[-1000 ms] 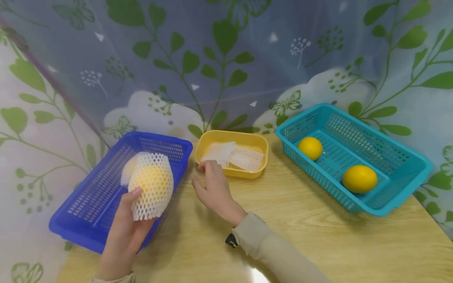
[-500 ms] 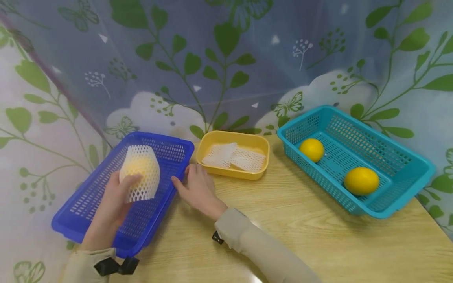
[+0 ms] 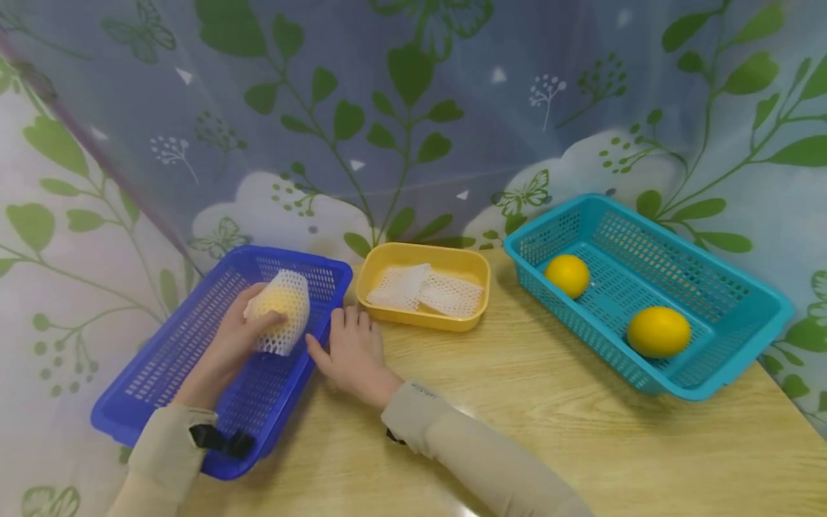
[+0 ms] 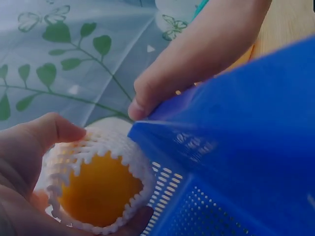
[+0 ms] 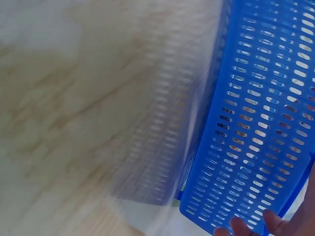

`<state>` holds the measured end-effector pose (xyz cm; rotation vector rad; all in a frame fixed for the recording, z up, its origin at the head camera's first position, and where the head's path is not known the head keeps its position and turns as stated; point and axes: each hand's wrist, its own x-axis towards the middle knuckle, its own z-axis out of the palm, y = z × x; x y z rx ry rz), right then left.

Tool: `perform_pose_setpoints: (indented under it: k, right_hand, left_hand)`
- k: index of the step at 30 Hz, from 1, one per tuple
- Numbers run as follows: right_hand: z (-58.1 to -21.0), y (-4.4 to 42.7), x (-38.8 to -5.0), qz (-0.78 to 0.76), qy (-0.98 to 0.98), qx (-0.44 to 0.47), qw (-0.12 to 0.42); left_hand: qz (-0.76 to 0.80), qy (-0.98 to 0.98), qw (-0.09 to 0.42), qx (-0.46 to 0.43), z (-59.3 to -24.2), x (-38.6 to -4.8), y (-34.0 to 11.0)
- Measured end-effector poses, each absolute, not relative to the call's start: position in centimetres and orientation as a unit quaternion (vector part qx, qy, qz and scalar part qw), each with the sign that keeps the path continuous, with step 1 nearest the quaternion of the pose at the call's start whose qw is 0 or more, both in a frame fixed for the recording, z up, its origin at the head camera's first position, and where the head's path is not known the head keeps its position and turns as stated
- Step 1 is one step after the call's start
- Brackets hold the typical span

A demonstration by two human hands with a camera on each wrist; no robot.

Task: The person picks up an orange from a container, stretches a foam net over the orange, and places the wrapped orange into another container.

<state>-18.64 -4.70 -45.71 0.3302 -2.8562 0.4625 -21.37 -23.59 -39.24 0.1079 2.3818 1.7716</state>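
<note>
My left hand [image 3: 242, 334] holds a yellow fruit [image 4: 98, 189] wrapped in a white foam net sleeve [image 3: 293, 305], low over the blue basket [image 3: 174, 359]. Thumb and fingers lie round the netting, and the left wrist view shows bare fruit at the sleeve's open end. My right hand [image 3: 355, 355] grips the basket's right side, with the thumb at the rim and the fingers outside. In the right wrist view, its fingertips [image 5: 241, 227] touch the perforated wall. Whether anything lies behind the left hand in the basket cannot be seen well.
A small yellow tray [image 3: 423, 319] with several flat white foam nets [image 3: 452, 293] stands right of the blue basket. Farther right, a teal basket [image 3: 704, 380] contains two yellow fruits [image 3: 659, 332]. All stand on a wooden table [image 3: 504, 402] before a leaf-patterned curtain [image 3: 452, 108].
My left hand has carried the netted fruit farther into the blue basket. My right hand has moved left from beside the yellow tray to the basket's rim.
</note>
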Motion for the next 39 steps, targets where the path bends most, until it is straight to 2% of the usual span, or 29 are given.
perform_pose_setpoints:
  k: [4, 10, 14, 25, 34, 39]
  right_hand:
    - [-46.0, -4.8, -18.7, 0.163, -0.972, 0.116, 0.122]
    - [-46.0, -4.9, -18.8, 0.160, -0.971, 0.118, 0.129]
    - [-45.9, -5.0, -18.8, 0.157, -0.971, 0.119, 0.133]
    - [-46.0, -5.0, -18.7, 0.156, -0.973, 0.118, 0.125]
    - [-45.6, -5.0, -18.9, 0.148, -0.975, 0.111, 0.125]
    - [-45.6, -4.9, -18.9, 0.149, -0.975, 0.112, 0.124]
  left_hand:
    - [0.579, 0.810, 0.076, 0.053, -39.9, -22.2, -23.6]
    - [0.561, 0.817, 0.136, 0.015, -41.3, -23.6, -23.7]
    - [0.540, 0.828, 0.150, 0.021, -42.4, -24.6, -23.9]
    - [0.455, 0.881, 0.110, 0.063, -43.8, -25.1, -22.7]
    - [0.465, 0.871, 0.131, 0.084, -43.6, -24.8, -22.1]
    - [0.422, 0.891, 0.152, 0.076, -43.2, -25.0, -22.2]
